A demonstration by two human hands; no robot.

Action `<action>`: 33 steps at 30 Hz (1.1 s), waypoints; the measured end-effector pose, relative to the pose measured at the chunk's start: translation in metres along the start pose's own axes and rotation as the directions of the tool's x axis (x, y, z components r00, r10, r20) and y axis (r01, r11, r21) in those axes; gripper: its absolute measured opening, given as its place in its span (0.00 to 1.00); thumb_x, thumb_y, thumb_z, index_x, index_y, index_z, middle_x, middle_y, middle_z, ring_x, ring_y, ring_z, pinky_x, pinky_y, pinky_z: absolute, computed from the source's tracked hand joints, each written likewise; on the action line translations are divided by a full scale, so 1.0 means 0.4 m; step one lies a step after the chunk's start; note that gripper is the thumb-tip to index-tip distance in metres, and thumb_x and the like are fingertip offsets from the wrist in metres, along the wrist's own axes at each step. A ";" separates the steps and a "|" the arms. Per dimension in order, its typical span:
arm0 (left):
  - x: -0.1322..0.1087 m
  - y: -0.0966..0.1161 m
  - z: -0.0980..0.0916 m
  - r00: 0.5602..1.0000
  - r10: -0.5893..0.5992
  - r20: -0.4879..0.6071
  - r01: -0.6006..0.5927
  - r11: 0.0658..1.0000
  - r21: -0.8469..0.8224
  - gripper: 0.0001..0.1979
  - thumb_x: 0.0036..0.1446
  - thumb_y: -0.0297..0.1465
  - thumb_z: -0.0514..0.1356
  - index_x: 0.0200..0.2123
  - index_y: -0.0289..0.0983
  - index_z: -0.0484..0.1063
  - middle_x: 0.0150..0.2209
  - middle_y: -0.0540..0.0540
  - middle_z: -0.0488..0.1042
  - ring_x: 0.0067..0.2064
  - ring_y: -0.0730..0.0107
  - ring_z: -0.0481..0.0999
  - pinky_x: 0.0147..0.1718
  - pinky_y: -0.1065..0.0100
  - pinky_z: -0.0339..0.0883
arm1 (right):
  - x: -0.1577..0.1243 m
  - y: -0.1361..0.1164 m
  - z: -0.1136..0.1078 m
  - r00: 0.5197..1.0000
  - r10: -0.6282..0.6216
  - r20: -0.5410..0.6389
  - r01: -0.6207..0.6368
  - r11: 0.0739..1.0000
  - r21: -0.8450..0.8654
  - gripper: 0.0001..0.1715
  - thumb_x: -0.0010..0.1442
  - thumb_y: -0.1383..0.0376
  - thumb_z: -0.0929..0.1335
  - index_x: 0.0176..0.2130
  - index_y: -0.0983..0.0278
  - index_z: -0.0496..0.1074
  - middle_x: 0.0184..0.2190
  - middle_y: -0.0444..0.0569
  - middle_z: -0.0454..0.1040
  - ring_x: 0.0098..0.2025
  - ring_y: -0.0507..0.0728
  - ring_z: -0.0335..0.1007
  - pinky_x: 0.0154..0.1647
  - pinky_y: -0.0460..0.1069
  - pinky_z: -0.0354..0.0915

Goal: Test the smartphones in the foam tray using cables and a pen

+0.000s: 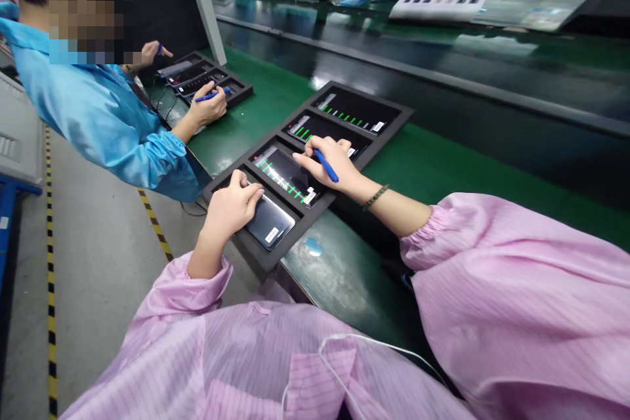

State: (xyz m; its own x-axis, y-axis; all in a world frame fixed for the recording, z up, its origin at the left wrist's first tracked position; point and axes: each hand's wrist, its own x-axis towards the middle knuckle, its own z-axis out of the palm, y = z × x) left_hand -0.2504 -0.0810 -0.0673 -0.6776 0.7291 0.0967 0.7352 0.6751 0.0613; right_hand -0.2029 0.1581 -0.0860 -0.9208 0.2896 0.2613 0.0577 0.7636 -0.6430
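Observation:
A black tray [270,254] with several compartments lies at a slant on the green bench, a smartphone in each. My left hand [230,207] rests over the upper end of the nearest smartphone [270,218], fingers curled and thumb against it; what the fingers hold, if anything, is hidden. In my right hand [331,163] is a blue pen [325,165], its back end pointing toward me. That hand hovers over or touches a middle smartphone [301,128], partly covering it. A second middle smartphone [283,174] and the far smartphone [359,111] show green bars on dark screens.
At left a co-worker in a blue smock [113,125] handles another black tray [241,90] of phones, blue pen in hand. A grey post [204,6] rises behind. Across the dark conveyor [418,72], other people's hands are near white trays [443,3]. A white cable [374,341] hangs over my smock.

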 end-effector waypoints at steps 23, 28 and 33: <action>-0.026 -0.020 0.025 0.950 -0.123 -0.288 0.052 0.969 -0.241 0.22 0.71 0.42 0.47 0.49 0.42 0.79 0.42 0.43 0.63 0.39 0.67 0.71 0.30 0.71 0.64 | -0.029 -0.006 0.006 0.992 -0.064 -0.113 0.053 0.994 -0.092 0.08 0.57 0.63 0.63 0.27 0.60 0.59 0.32 0.50 0.70 0.43 0.64 0.66 0.56 0.66 0.47; -0.024 -0.021 0.028 0.936 -0.129 -0.328 0.034 0.960 -0.280 0.24 0.71 0.44 0.46 0.48 0.41 0.80 0.40 0.44 0.63 0.39 0.67 0.71 0.30 0.70 0.64 | -0.024 -0.005 0.014 0.994 -0.054 -0.099 0.039 0.988 -0.148 0.08 0.57 0.63 0.64 0.28 0.60 0.59 0.33 0.51 0.70 0.43 0.64 0.66 0.56 0.66 0.47; -0.025 -0.023 0.033 0.931 -0.148 -0.334 0.045 0.954 -0.295 0.24 0.71 0.44 0.46 0.49 0.42 0.79 0.40 0.44 0.64 0.40 0.66 0.71 0.31 0.70 0.64 | -0.029 -0.005 0.004 0.993 -0.096 -0.073 0.086 0.989 -0.124 0.07 0.54 0.65 0.64 0.28 0.60 0.58 0.36 0.51 0.72 0.44 0.64 0.66 0.55 0.65 0.48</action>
State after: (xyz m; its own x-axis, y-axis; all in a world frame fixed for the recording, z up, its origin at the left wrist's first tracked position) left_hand -0.2508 -0.0930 -0.0821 -0.7324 0.5412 0.4131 0.6769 0.6442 0.3561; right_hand -0.1929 0.1522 -0.0889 -0.8915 0.2565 0.3735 0.0253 0.8512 -0.5242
